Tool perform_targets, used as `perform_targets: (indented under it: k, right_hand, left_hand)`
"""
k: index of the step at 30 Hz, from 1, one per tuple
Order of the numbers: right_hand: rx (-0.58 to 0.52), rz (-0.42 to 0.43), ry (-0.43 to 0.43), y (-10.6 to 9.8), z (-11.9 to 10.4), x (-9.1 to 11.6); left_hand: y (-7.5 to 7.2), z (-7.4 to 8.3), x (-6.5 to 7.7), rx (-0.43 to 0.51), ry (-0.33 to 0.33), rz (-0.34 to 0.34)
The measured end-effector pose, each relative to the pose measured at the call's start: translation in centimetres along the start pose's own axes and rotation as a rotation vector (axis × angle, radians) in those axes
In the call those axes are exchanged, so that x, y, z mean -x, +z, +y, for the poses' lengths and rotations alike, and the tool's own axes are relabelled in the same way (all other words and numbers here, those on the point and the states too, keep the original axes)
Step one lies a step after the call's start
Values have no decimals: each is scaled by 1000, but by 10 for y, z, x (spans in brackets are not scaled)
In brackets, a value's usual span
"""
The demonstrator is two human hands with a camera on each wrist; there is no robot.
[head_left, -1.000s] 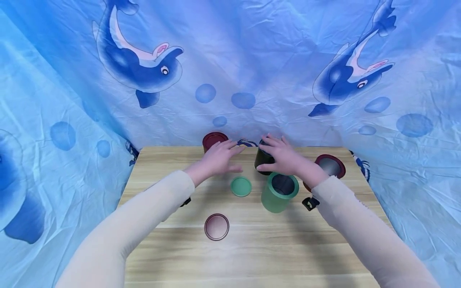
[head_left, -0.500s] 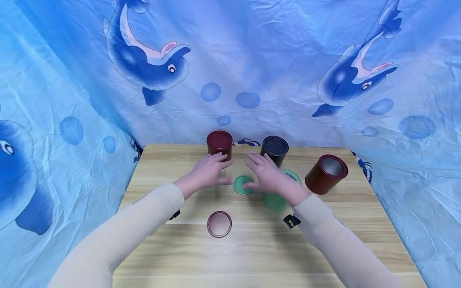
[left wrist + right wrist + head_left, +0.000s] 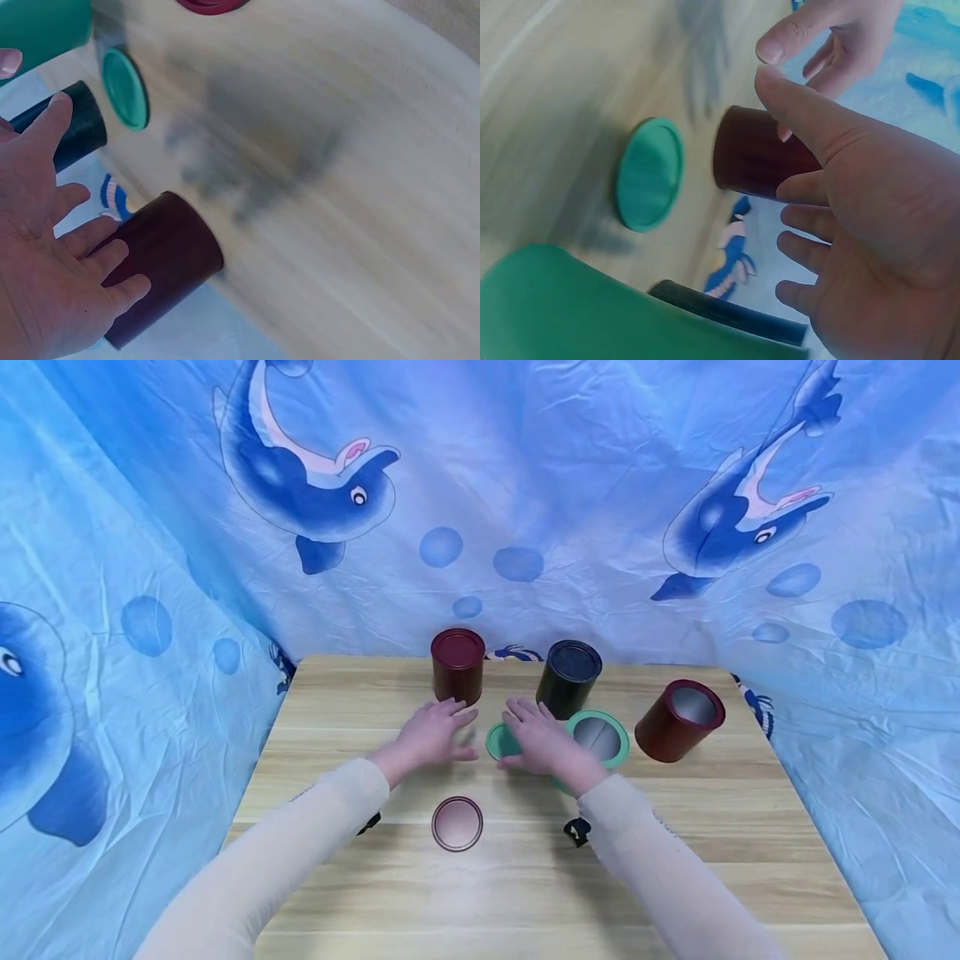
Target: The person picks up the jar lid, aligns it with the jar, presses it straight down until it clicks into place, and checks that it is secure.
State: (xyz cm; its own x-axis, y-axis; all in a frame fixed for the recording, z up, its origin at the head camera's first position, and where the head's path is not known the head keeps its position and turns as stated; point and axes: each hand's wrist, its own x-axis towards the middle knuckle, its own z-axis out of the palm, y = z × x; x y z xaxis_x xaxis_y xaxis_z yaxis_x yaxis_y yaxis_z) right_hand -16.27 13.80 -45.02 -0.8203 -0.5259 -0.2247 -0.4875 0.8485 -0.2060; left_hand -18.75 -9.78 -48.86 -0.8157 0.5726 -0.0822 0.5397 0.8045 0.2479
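My left hand (image 3: pixel 429 735) hovers over the table in front of a closed dark red canister (image 3: pixel 458 670), its fingers loosely spread and holding nothing. Across from it, my right hand (image 3: pixel 543 739) hangs above a green lid (image 3: pixel 502 741) and partly covers it in the head view. Behind my right wrist stands an open green canister (image 3: pixel 622 745), mostly hidden by the hand. A black canister (image 3: pixel 567 681) with its lid on is just beyond the right fingers. Nearer to me, a dark red lid (image 3: pixel 457 823) lies flat. In the right wrist view the green lid (image 3: pixel 650 174) lies flat below the palm.
An open dark red canister (image 3: pixel 678 721) stands at the right of the wooden table (image 3: pixel 675 893). A blue cloth (image 3: pixel 570 485) printed with dolphins hangs behind and along the sides. Black wrist cameras (image 3: pixel 577 832) show under the sleeves.
Both hands have drawn back toward me from the far canisters, the right one also moving left over the green lid. The canisters and lids stay in place; the head view has shifted slightly.
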Motion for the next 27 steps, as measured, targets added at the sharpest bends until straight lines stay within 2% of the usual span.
perform_targets:
  k: [4, 10, 20, 27]
  right_hand:
    - [-2, -6, 19, 6, 1, -2]
    - [39, -13, 31, 5, -2, -6]
    - [118, -51, 30, -15, -2, -16]
    - [85, -64, 34, -27, 8, -15]
  left_hand:
    - [9, 1, -3, 7, -8, -9]
    - [16, 3, -7, 17, -26, -17]
    - [28, 8, -23, -4, -18, -41]
    - [36, 9, -37, -8, -19, -51]
